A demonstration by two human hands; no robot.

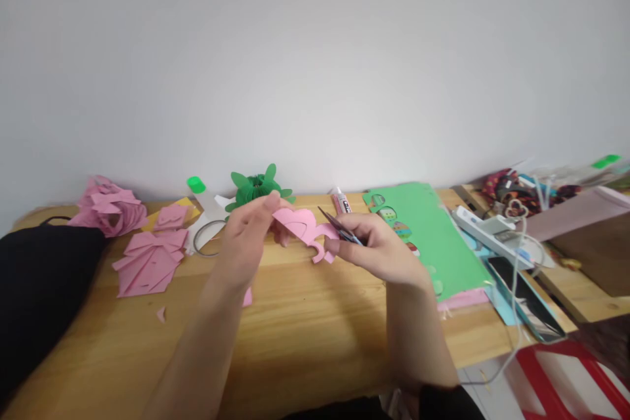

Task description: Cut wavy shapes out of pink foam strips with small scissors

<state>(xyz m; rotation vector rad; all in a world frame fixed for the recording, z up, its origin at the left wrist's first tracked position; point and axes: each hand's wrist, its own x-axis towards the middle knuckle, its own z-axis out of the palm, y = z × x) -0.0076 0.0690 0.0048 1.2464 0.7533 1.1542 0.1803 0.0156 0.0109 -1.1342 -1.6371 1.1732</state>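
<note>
Between thumb and fingers, my left hand (253, 236) pinches a folded piece of pink paper (302, 223) with a curved outline marked on it. A narrow curled strip of the same pink hangs at its right end, close to my right hand (377, 243). That hand is closed around a pair of scissors (347, 231), whose dark blades point up and left beside the paper. Whether the blades touch the paper I cannot tell. Both hands are raised above the wooden table (305, 321).
Pink paper pieces (152, 262), a pink paper ball (108, 207) and a green paper ball (256, 187) lie on the left. Behind my hands is a glue tube (340, 200). Rightward are green sheets (428, 236), a power strip (492, 236) and a phone (526, 298) with a cable.
</note>
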